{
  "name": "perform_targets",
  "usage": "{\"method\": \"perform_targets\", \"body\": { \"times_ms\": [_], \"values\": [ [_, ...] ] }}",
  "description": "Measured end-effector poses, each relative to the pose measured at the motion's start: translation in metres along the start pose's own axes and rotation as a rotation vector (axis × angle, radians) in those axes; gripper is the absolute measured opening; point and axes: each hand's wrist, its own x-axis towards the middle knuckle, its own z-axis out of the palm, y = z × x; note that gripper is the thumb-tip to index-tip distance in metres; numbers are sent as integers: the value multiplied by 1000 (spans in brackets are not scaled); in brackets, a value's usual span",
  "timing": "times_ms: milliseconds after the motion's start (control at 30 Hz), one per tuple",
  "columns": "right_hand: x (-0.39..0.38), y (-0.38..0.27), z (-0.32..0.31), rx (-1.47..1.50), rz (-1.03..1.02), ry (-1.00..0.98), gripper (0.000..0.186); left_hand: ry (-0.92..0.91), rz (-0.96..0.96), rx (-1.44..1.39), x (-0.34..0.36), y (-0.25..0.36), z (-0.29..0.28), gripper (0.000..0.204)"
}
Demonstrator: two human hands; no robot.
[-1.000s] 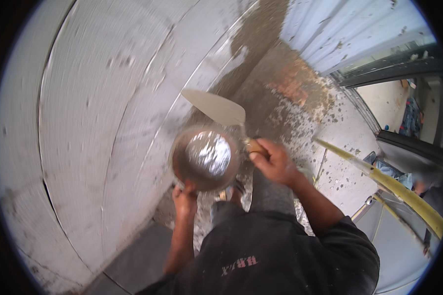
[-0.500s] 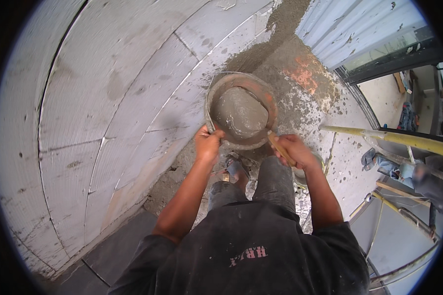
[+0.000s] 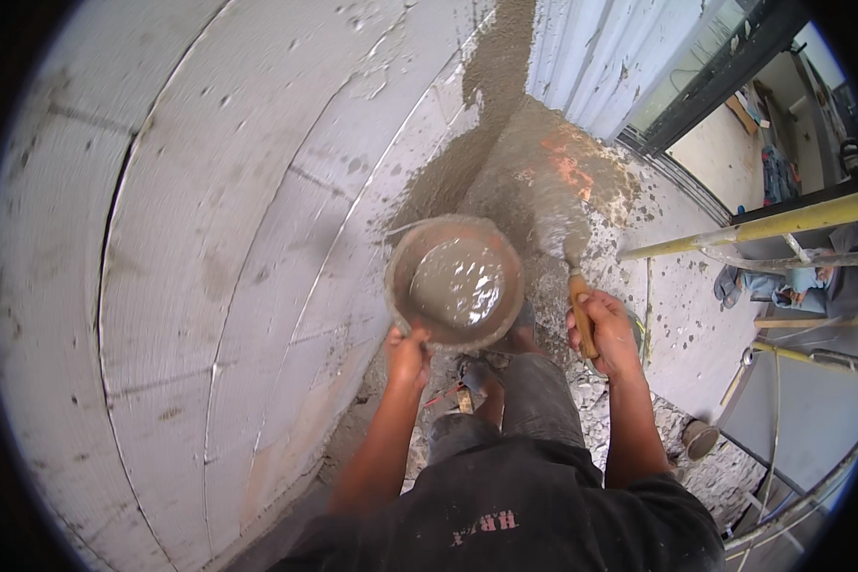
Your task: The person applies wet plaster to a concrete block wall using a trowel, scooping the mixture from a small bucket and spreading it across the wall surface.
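My left hand (image 3: 408,357) grips the lower left rim of a round bucket (image 3: 502,291) with a wire handle. Inside the bucket is wet grey mortar (image 3: 439,281) with a shiny surface. To the right of it, my right hand (image 3: 602,334) is closed on the wooden handle of a trowel (image 3: 580,300). The trowel's mortar-smeared blade (image 3: 562,229) points up and is blurred by motion. Beyond the bucket, a band of fresh grey render (image 3: 494,57) runs along the corner of the white block wall (image 3: 200,219).
At the upper right are a white ribbed panel (image 3: 586,52) and a dark-framed opening (image 3: 653,143). Yellow scaffold tubing (image 3: 782,223) stands at the right, with another person's jeans-clad legs and sandals (image 3: 772,286) beside it. A small bucket (image 3: 700,439) sits on the rubble-strewn floor.
The trowel was raised at the bucket a second ago, then dipped into it; now it is lifted out to the right. The bucket has moved lower in the view.
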Motion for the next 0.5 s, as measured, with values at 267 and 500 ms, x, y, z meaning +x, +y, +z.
{"method": "perform_targets", "body": {
  "times_ms": [267,500],
  "values": [
    [305,56,20,-599,-627,769,24,6,56,-185,-16,-10,-24,49],
    [153,-100,258,-34,-791,-104,30,225,107,-237,-44,-4,-15,46]
  ]
}}
